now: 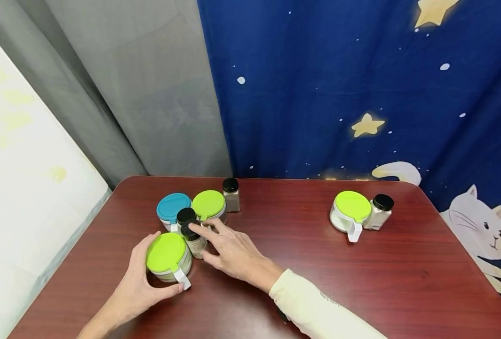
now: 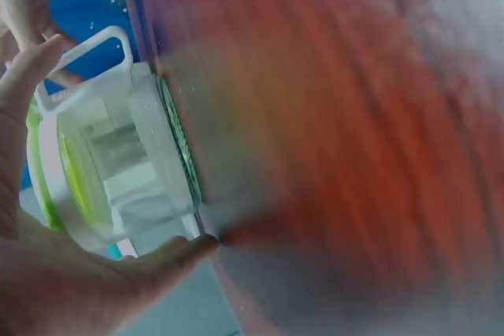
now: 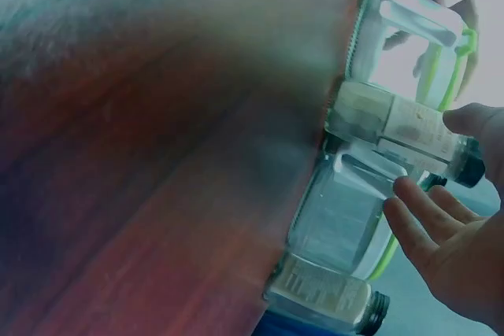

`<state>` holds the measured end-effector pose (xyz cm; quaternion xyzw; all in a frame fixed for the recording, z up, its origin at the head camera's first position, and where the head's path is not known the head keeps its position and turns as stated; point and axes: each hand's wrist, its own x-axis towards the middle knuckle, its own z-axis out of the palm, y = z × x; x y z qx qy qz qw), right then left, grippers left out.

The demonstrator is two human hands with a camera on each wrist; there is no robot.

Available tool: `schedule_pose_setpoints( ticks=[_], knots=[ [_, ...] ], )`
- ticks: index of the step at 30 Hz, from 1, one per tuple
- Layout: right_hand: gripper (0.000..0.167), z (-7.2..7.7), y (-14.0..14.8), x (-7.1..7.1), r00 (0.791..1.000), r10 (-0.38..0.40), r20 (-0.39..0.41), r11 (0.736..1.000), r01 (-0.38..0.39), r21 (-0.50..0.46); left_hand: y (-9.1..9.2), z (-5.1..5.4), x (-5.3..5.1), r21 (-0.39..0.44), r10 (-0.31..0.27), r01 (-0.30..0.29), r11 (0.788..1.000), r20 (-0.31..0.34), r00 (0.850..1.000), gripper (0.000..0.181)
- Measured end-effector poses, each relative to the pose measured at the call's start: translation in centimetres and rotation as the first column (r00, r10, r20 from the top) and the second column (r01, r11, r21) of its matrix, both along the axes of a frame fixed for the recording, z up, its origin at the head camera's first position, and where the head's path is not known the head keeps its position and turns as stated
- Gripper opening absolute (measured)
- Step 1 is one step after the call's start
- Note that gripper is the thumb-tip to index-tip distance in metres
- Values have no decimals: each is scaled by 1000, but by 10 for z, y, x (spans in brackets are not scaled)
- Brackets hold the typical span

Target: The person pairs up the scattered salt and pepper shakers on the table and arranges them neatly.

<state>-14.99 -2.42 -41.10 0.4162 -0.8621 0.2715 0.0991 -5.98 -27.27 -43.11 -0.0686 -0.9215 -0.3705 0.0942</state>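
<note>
My left hand (image 1: 138, 278) holds a clear jar with a bright green lid (image 1: 166, 252) on the table, its thumb at the white handle (image 2: 114, 35) and its fingers round the far side. Beside that jar stands a small labelled spice bottle with a black cap (image 1: 196, 246). My right hand (image 1: 233, 252) is at this bottle, fingers spread and not closed round it. Its index fingertip lies over the cap. Right behind are a second black-capped bottle (image 1: 186, 215), partly hidden, a blue-lidded jar (image 1: 174, 207) and another green-lidded jar (image 1: 209, 204).
A black-capped bottle (image 1: 231, 195) stands at the back of the group. To the right, a third green-lidded jar (image 1: 352, 212) stands next to a black-capped bottle (image 1: 379, 213). The reddish-brown table (image 1: 292, 221) meets grey and blue curtains (image 1: 318, 94) behind.
</note>
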Motion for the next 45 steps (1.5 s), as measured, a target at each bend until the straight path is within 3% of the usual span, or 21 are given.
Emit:
schedule_pose_setpoints(
  ticks=[4,11,17,27,32,39,45],
  knots=[
    [65,-5,-1,-1,1000,-3,15,1000,3,-21,9,0,-2,3,6,-6,1000,-33,999,114],
    [61,-17,2,-7,997,62,-53,998,-63,-15,16,0,-5,-70,40,-40,997,0,999,105],
    [57,-20,3,-9,991,137,-8,985,-137,-106,10,1,-8,-56,-4,4,998,6,1000,103],
    [57,-14,9,0,987,162,-2,974,-160,-160,6,7,-3,-30,-100,99,995,-29,995,103],
    [55,-8,20,13,991,129,38,968,-118,-223,14,13,-2,-11,-149,149,989,-40,988,103],
    [57,-11,42,28,997,56,57,955,-37,-295,33,18,-4,-24,-146,146,989,-5,989,103],
    [59,-13,61,33,998,8,66,941,15,-339,50,19,-8,31,-201,201,979,20,979,101]
  ],
)
